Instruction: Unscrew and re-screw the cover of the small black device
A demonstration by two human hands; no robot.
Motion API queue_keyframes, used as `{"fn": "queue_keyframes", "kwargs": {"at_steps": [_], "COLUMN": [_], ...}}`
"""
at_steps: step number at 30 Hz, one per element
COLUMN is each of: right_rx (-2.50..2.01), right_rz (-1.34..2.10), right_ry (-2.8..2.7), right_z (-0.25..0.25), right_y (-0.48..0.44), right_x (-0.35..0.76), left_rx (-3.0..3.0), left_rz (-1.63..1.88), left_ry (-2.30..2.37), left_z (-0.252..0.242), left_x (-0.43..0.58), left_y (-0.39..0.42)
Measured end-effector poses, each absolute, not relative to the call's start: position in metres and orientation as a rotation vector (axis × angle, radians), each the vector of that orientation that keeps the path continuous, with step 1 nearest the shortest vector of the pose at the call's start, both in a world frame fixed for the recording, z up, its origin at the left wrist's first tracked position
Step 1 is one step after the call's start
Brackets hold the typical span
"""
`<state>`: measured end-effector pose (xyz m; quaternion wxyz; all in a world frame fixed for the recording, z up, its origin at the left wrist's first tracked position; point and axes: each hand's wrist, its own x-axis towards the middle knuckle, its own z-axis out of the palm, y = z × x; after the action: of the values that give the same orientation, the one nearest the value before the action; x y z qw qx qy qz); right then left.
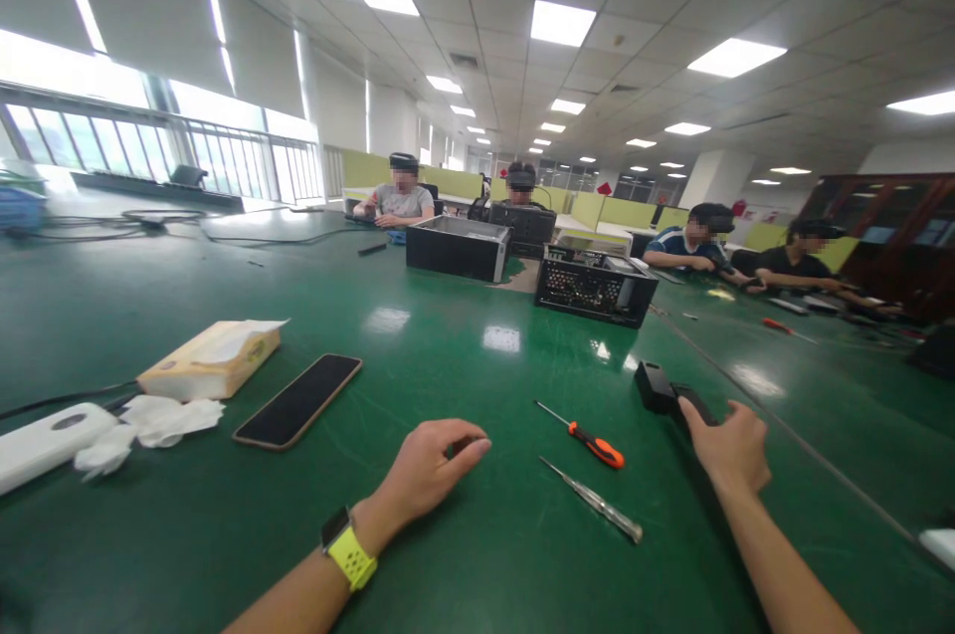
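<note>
My left hand point(427, 467), wearing a watch with a yellow-green band point(352, 559), rests on the green table. Its fingers curl loosely and the thumb lies close to the index fingertip; nothing shows between them. At the right, my right hand point(727, 447) is closed around a black device with a block-shaped end point(657, 387); its exact kind is unclear. Between my hands lie an orange-and-black screwdriver point(595, 445) and, nearer to me, a slim screwdriver with a clear handle point(601, 508). Both touch only the tabletop.
Left of my hands lie a phone point(299, 402), a tissue pack point(213, 358), crumpled tissues point(160, 422) and a white device point(52, 442). Farther back stand two computer cases, one closer to the middle point(457, 251) and one with perforated metal point(595, 288). Several people sit beyond them.
</note>
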<state>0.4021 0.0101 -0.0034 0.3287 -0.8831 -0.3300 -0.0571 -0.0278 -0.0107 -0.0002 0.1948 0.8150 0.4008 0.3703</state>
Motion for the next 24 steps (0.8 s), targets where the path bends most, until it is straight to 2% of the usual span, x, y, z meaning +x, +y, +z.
{"fn": "queue_keyframes", "kwargs": {"at_steps": [6,16,24], "right_rx": [-2.295,-2.253,-1.841], "right_rz": [-0.125,-0.110,0.128], "right_ry": [-1.143,-1.107,-1.225], "right_z": [-0.005,-0.011,0.003], "right_y": [0.022,0.054,0.037], "right_x": [0.371,0.372,0.358], "left_rx": [2.291,2.288,2.272], "left_rz": [1.028,0.993,1.094], "left_ry": [1.104,1.033,1.099], "left_z": [0.000,-0.001,-0.005], "left_x": [-0.025,-0.020,-0.022], "left_y": [-0.012,-0.016,-0.014]}}
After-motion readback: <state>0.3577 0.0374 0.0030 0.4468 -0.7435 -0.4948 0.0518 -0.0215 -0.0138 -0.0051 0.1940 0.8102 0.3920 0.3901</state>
